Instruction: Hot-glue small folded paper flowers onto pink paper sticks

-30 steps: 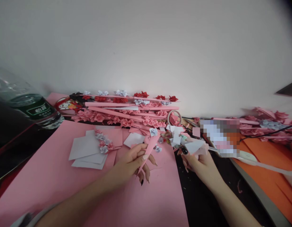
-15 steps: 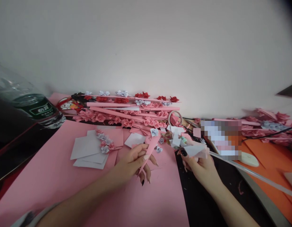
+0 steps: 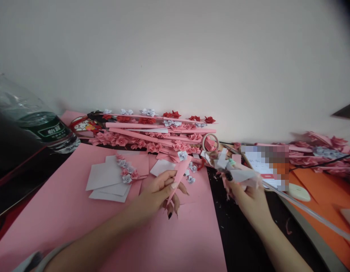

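My left hand (image 3: 163,189) pinches a narrow, tapering pink paper piece (image 3: 180,174) between thumb and fingers, over the large pink sheet (image 3: 112,234). A small white paper rose (image 3: 182,155) shows at its upper end; whether it is attached I cannot tell. My right hand (image 3: 245,192) is closed around what looks like a hot glue gun (image 3: 230,163), its body mostly hidden by fingers and clinging paper scraps. A long translucent glue stick (image 3: 301,208) runs out behind that hand. Small white paper roses (image 3: 191,180) lie between the hands.
Paper roses and rolled pink stems (image 3: 152,136) are piled along the wall, beside a tape roll (image 3: 210,135). White sheets (image 3: 102,175) with a rose cluster (image 3: 124,172) lie left. A bottle (image 3: 47,128) leans far left; a phone (image 3: 257,162) and orange paper (image 3: 313,185) lie right.
My right hand has shifted a little to the right with the glue gun, away from the pink paper piece. The white rose at the paper's tip has moved slightly left and up.
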A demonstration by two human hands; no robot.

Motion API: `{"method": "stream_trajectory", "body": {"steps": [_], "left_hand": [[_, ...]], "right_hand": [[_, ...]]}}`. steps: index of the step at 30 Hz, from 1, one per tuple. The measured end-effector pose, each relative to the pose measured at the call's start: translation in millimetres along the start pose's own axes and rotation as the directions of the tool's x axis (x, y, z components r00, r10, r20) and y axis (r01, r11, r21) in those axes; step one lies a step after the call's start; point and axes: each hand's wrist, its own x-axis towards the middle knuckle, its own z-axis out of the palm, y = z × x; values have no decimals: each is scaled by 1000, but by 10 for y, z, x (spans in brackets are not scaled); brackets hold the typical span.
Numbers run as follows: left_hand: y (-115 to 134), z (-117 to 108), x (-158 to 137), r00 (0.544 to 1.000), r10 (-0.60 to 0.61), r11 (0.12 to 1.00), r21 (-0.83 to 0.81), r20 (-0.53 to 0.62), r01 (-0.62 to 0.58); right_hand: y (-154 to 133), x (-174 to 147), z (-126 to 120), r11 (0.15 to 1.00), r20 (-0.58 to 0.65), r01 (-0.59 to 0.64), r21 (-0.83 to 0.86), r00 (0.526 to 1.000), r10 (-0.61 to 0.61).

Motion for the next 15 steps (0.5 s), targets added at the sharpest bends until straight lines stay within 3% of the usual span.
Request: {"method": "stream_trajectory", "body": {"steps": [2,5,10,15], "left_hand": [[2,-17,6,998,23,1000,14,-52,-22],[-11,-47,20,989,75,996,54,-125,-68],[-32,-71,24,982,80,991,123,-173,-59],[-42,-80,6,981,71,987,153,-179,-43]], "right_hand": [[-9,44,-63,988,-106,19,-154,994,-36],[6,119,-147,941,-137,15,-339,988,-65],[192,227,-205,798,-76,16,-602,994,-77],[427,266,-177,739,31,126,-662,989,-141]]}}
